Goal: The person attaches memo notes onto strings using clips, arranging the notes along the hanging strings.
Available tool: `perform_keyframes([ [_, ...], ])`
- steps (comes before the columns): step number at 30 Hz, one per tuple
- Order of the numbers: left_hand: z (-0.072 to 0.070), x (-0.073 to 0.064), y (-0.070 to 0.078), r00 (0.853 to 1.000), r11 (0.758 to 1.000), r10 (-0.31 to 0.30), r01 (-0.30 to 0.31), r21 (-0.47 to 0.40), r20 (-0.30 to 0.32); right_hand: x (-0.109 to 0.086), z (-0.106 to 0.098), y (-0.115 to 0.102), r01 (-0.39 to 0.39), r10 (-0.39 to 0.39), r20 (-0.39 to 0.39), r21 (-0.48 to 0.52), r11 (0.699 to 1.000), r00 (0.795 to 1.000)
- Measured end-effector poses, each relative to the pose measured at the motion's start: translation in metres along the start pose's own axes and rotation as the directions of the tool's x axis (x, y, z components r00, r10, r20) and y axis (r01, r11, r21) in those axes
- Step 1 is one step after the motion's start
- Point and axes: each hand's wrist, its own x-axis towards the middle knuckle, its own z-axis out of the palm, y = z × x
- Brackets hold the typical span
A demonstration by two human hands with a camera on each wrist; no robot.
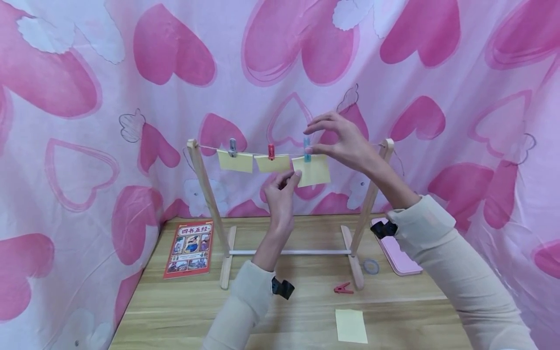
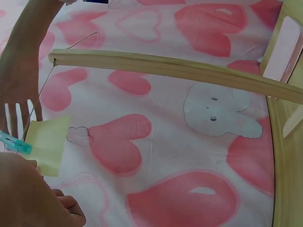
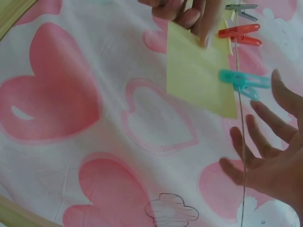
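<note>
A yellow paper note hangs from a thin string by a blue clothespin. My left hand pinches that note near its lower left part, thumb on its front face. Around the clothespin's upper end my right hand is spread, fingers apart and no longer squeezing it; in the right wrist view the thumb tip is right beside the clip's handles. To the left, a grey clothespin and a red clothespin each hold another yellow note on the string.
The string runs between two wooden posts joined by a white rod. On the table lie a red-bordered booklet, a pink case, a roll of tape, a pink-red clothespin and a loose yellow note.
</note>
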Motion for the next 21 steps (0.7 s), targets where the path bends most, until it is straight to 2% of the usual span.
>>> perform_keyframes([
  [3,0.000,-0.003,-0.002,1.000,1.000,-0.003,0.003,0.026,0.006,-0.008,0.003,-0.004,0.074,-0.072,-0.086,0.016,0.997,0.994],
  [5,0.000,-0.004,-0.004,1.000,0.999,-0.004,0.003,0.043,0.014,-0.017,0.005,-0.006,0.150,-0.143,-0.161,0.033,0.988,0.977],
  [7,-0.001,-0.006,-0.007,1.000,0.997,0.001,-0.003,0.072,0.029,-0.030,0.008,-0.008,0.248,-0.236,-0.200,0.035,0.968,0.951],
  [10,-0.006,-0.010,-0.014,0.998,0.989,0.016,-0.025,0.143,0.069,-0.055,0.016,-0.009,0.401,-0.386,-0.174,0.067,0.913,0.906],
  [13,-0.018,-0.020,-0.025,0.990,0.959,0.056,-0.089,0.270,0.126,-0.084,0.031,-0.006,0.485,-0.479,-0.079,0.103,0.869,0.874],
  [15,-0.029,-0.030,-0.036,0.978,0.911,0.112,-0.172,0.374,0.178,-0.104,0.043,-0.001,0.487,-0.486,-0.031,0.110,0.867,0.873],
  [17,-0.043,-0.041,-0.052,0.953,0.834,0.168,-0.273,0.479,0.251,-0.124,0.054,0.008,0.451,-0.454,0.009,0.088,0.888,0.891],
  [18,-0.050,-0.046,-0.061,0.938,0.788,0.186,-0.320,0.526,0.292,-0.134,0.058,0.014,0.439,-0.441,0.018,0.073,0.896,0.897],
  [19,-0.058,-0.051,-0.072,0.917,0.732,0.213,-0.379,0.567,0.337,-0.144,0.063,0.020,0.419,-0.421,0.024,0.055,0.906,0.907],
  [21,-0.074,-0.060,-0.091,0.882,0.603,0.220,-0.458,0.653,0.416,-0.163,0.073,0.034,0.384,-0.384,0.026,0.021,0.923,0.923],
])
